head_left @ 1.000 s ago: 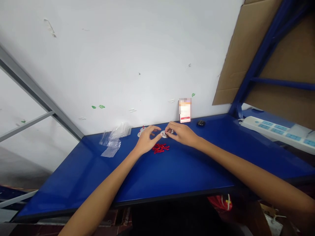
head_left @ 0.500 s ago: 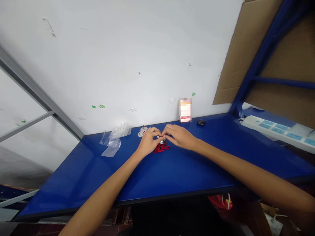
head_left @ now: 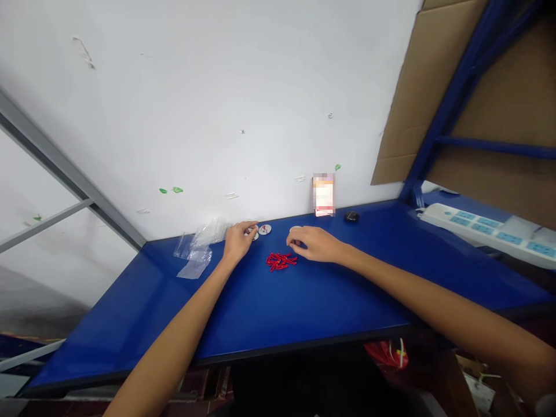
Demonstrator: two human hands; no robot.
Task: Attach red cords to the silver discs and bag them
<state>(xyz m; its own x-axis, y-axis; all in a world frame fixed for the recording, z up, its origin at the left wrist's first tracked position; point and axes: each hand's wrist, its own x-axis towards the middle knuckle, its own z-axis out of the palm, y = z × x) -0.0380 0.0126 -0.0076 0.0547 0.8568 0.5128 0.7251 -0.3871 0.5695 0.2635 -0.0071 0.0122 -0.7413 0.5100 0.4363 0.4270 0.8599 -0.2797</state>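
Observation:
My left hand [head_left: 240, 240] is at the back of the blue table, thumb and fingers closed around a pale round disc [head_left: 253, 234]. A second round disc [head_left: 264, 230] with a red mark on it lies just to the right. My right hand [head_left: 316, 243] is curled above the table, its fingertips bent inward; what they hold, if anything, is hidden. The edge of another pale disc [head_left: 296, 228] shows behind its knuckles, and I cannot tell whether the hand touches it. Between my hands, nearer to me, is a loose pile of red cord loops [head_left: 281, 262].
Clear plastic bags [head_left: 197, 249] lie at the back left. A small upright box [head_left: 324, 196] leans near the white wall, with a black object [head_left: 351, 216] to its right. A white power strip [head_left: 486, 229] lies at the far right, by a blue metal frame [head_left: 434, 133].
My hands have parted. The left has moved left from over the red loops to the discs at the back, while the right has stayed near its spot. The red pile is now uncovered.

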